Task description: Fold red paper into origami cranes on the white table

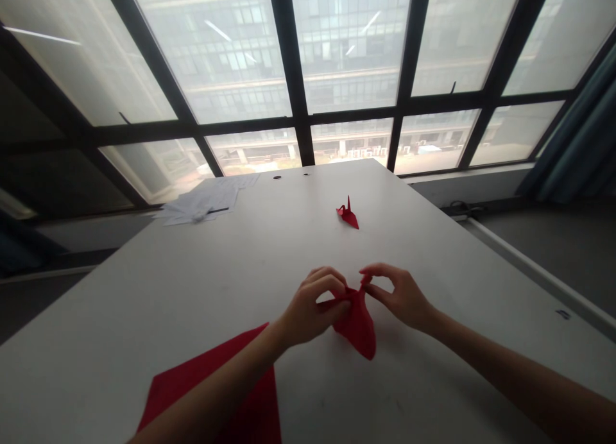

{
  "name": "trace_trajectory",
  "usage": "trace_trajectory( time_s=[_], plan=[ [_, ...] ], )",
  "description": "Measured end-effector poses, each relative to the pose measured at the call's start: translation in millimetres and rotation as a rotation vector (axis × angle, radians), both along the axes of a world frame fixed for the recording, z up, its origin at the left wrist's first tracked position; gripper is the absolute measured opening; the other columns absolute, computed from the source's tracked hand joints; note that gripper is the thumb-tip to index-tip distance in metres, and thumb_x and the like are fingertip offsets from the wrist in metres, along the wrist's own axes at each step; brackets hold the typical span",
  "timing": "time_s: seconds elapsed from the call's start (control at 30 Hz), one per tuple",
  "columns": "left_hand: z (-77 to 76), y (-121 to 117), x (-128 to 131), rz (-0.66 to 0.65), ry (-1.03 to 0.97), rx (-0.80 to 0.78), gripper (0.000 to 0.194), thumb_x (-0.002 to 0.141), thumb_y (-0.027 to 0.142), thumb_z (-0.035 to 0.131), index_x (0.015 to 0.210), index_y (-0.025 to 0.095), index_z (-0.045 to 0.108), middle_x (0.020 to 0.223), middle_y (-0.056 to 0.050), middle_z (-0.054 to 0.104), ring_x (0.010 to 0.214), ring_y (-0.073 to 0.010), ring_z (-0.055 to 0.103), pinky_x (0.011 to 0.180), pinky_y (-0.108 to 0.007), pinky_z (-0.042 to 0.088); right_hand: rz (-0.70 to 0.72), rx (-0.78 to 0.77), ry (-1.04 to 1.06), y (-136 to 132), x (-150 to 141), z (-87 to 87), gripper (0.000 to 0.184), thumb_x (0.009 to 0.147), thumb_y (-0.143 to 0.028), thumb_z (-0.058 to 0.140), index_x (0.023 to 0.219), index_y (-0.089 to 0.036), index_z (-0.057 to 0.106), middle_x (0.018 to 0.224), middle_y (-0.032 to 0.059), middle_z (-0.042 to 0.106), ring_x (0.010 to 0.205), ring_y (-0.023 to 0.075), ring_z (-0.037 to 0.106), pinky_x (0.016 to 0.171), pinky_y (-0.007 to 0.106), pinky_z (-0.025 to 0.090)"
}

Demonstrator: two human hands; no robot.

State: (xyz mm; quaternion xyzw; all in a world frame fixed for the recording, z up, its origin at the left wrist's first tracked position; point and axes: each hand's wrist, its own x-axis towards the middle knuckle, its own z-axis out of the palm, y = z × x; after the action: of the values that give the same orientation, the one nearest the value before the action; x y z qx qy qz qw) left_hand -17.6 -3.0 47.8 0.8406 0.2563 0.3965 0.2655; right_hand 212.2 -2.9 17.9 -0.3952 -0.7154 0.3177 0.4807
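Note:
A partly folded red origami crane (359,328) hangs between my two hands, just above the white table. My left hand (317,303) is closed around its left part, thumb in front and fingers behind. The thumb and fingertips of my right hand (397,293) pinch a narrow point at its upper right. One broad wing-like flap slants down toward me. Farther back on the table stands a finished red paper crane (347,214) with a thin upright point. Beneath my left forearm lies flat red paper (216,373), partly hidden by the arm.
White paper sheets (202,200) are spread at the table's far left, with a dark pen (218,210) on them. The white table (269,251) reaches toward large dark-framed windows (298,110). A blue curtain (572,136) hangs at the right.

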Motion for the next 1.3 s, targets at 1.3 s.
trace_trajectory(
  time_s=[1.3],
  plan=[
    [-12.7, -7, 11, -0.185, -0.125, -0.97, 0.031, 0.083, 0.039, 0.074, 0.101, 0.014, 0.071, 0.093, -0.007, 0.071, 0.081, -0.0198, 0.065, 0.071, -0.029, 0.05, 0.169, -0.427, 0.113, -12, -4, 4.3, 0.027, 0.086, -0.042, 0.069, 0.078, -0.016, 0.063, 0.07, -0.0003, 0.061, 0.062, 0.0125, 0.052, 0.054, 0.024, 0.04]
  ],
)
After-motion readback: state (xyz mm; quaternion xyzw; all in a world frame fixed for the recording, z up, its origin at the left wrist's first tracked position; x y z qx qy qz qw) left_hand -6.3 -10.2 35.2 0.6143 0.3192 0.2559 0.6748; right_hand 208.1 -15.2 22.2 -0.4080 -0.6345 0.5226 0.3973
